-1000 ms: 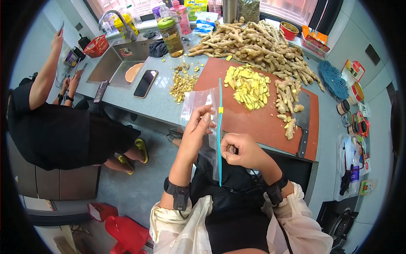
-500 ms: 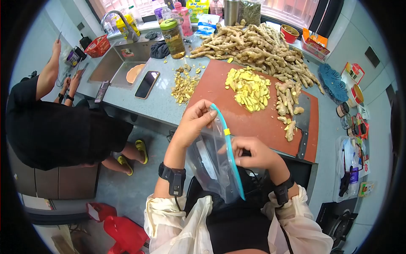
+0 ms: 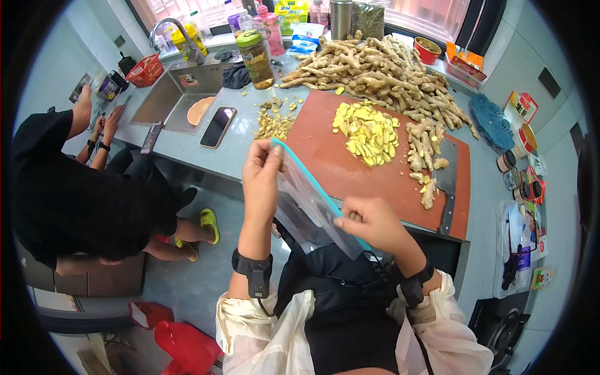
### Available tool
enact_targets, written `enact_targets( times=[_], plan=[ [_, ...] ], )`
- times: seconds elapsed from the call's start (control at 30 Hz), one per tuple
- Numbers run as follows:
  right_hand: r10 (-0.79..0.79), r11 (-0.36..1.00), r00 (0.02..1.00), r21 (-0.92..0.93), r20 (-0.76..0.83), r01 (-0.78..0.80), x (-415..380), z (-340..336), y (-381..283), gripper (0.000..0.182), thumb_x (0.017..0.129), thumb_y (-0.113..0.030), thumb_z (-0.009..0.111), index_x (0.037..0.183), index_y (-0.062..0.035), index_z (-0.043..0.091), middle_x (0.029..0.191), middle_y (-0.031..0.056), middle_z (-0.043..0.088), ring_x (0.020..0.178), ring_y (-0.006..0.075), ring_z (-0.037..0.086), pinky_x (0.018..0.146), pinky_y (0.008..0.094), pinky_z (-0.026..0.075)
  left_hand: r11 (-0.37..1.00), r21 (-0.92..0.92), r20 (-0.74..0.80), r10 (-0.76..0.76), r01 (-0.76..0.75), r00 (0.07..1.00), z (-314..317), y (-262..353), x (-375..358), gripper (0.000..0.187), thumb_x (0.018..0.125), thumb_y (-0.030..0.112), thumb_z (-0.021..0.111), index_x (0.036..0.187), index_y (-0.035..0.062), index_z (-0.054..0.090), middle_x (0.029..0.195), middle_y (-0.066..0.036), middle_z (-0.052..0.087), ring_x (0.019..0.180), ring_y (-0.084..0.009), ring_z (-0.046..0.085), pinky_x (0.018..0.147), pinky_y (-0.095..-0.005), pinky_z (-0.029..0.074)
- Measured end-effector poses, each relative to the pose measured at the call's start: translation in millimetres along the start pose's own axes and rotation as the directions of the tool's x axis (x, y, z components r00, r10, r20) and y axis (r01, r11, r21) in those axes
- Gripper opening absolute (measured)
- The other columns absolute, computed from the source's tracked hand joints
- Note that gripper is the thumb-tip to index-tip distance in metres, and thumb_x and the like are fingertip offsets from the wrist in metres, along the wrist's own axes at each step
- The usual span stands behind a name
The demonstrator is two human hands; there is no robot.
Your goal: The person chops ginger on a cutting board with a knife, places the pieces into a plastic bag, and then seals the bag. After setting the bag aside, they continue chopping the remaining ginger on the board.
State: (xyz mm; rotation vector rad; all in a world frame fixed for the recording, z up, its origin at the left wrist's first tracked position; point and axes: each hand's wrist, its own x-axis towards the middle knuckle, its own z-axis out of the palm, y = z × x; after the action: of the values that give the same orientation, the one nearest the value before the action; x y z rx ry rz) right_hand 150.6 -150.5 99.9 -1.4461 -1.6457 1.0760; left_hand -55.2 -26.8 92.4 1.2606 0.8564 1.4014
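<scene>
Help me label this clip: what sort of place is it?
Most likely a kitchen counter used for food prep: a sink with a tap, a red cutting board with sliced ginger and a cleaver, and a big pile of ginger roots.

The person wears a light cream shirt with sleeves rolled up over a black top. Each wrist has a black band with a small box.

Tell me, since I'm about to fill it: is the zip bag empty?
Empty: the zip bag, held between left hand and right hand, looks clear throughout.
</scene>
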Motion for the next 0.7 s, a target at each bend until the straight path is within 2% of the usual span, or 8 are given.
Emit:
enact_targets(
  times=[0.13, 0.2, 0.27, 0.3, 0.4, 0.57, 0.63, 0.7],
  plan=[
    [0.012, 0.983, 0.955, -0.177, 0.296, 0.042, -15.5, -4.5, 8.7, 0.03, 0.084, -0.029, 0.074, 0.075, -0.0057, 0.057, 0.06, 0.0063, 0.053, 0.054, 0.0186, 0.051, 0.054, 0.0318, 0.04, 0.997, -0.074, -0.07, 0.029, -0.035, 0.997, -12.9, -4.8, 7.9, 0.01, 0.1, 0.016, 0.062, 0.103, 0.0068, 0.06, 0.088, 0.003, 0.058, 0.077, -0.0064, 0.05, 0.073, -0.0225, 0.042],
    [0.051, 0.961, 0.92, -0.271, 0.39, 0.062, -11.0, -7.9, 7.3, 0.028, 0.087, -0.03, 0.073, 0.081, -0.0053, 0.062, 0.065, 0.0046, 0.057, 0.058, 0.015, 0.053, 0.057, 0.031, 0.042, 0.998, -0.057, -0.047, 0.007, -0.01, 0.999, -9.0, -5.7, 2.8, 0.01, 0.1, 0.017, 0.062, 0.103, 0.0072, 0.06, 0.088, 0.003, 0.057, 0.078, -0.0059, 0.05, 0.073, -0.0226, 0.042],
    [-0.015, 0.999, 0.972, 0.049, 0.233, 0.004, -6.7, -1.9, 4.2, 0.023, 0.092, -0.028, 0.069, 0.095, -0.0055, 0.068, 0.076, 0.0077, 0.065, 0.068, 0.0177, 0.061, 0.062, 0.0337, 0.046, 0.997, -0.063, 0.066, -0.041, 0.045, 0.997, -3.3, -8.5, -2.1, 0.01, 0.101, 0.016, 0.062, 0.103, 0.0064, 0.061, 0.088, 0.004, 0.058, 0.079, -0.0055, 0.052, 0.073, -0.0228, 0.044],
    [-0.052, 0.984, 0.993, 0.178, 0.109, 0.032, -3.2, 3.6, 5.5, 0.024, 0.096, -0.025, 0.065, 0.103, -0.0027, 0.069, 0.078, 0.0018, 0.063, 0.07, 0.0089, 0.055, 0.062, 0.0289, 0.044, 0.997, -0.061, 0.089, -0.043, 0.049, 0.995, 0.3, -8.6, -5.2, 0.01, 0.101, 0.016, 0.062, 0.103, 0.0064, 0.061, 0.089, 0.004, 0.058, 0.08, -0.0052, 0.052, 0.074, -0.0231, 0.044],
    [0.054, 0.926, 0.994, 0.369, 0.094, -0.085, 9.1, 6.9, -4.2, 0.024, 0.097, -0.023, 0.064, 0.101, 0.0004, 0.07, 0.077, -0.0031, 0.06, 0.069, 0.0039, 0.05, 0.061, 0.0246, 0.041, 0.994, -0.072, 0.127, -0.068, 0.078, 0.99, 7.8, -10.1, -11.3, 0.01, 0.1, 0.016, 0.062, 0.103, 0.0062, 0.061, 0.088, 0.004, 0.058, 0.08, -0.005, 0.052, 0.073, -0.0231, 0.044],
    [0.046, 0.912, 0.998, 0.406, 0.033, -0.056, 18.0, 22.6, 14.4, 0.019, 0.096, -0.017, 0.066, 0.093, 0.0013, 0.069, 0.073, -0.0061, 0.057, 0.066, 0.0025, 0.047, 0.06, 0.0228, 0.04, 0.995, -0.082, 0.023, -0.049, 0.051, 0.999, 21.0, -3.7, -21.1, 0.021, 0.098, 0.017, 0.066, 0.112, 0.0038, 0.057, 0.099, 0.0, 0.058, 0.085, -0.0054, 0.052, 0.072, -0.0221, 0.044],
    [0.008, 0.94, 0.996, 0.341, -0.085, 0.021, 18.0, 24.8, 15.5, 0.016, 0.093, -0.015, 0.069, 0.092, 0.0012, 0.069, 0.075, -0.0037, 0.06, 0.065, 0.0032, 0.05, 0.059, 0.0243, 0.041, 0.996, 0.062, -0.164, 0.069, -0.06, 0.984, 24.8, -7.3, -30.5, 0.027, 0.095, 0.017, 0.07, 0.113, 0.0033, 0.055, 0.1, -0.001, 0.054, 0.084, -0.0051, 0.049, 0.07, -0.0214, 0.043],
    [-0.02, 0.961, 0.988, 0.268, -0.156, 0.061, 17.8, 25.8, 13.9, 0.015, 0.092, -0.014, 0.07, 0.091, 0.0009, 0.068, 0.077, -0.0009, 0.062, 0.065, 0.005, 0.052, 0.058, 0.0253, 0.042, 0.995, 0.099, -0.12, 0.023, -0.011, 0.993, 24.6, -12.4, -46.6, 0.028, 0.094, 0.017, 0.071, 0.111, 0.0034, 0.055, 0.096, 0.001, 0.052, 0.081, -0.0046, 0.047, 0.069, -0.0209, 0.042]
  ],
)
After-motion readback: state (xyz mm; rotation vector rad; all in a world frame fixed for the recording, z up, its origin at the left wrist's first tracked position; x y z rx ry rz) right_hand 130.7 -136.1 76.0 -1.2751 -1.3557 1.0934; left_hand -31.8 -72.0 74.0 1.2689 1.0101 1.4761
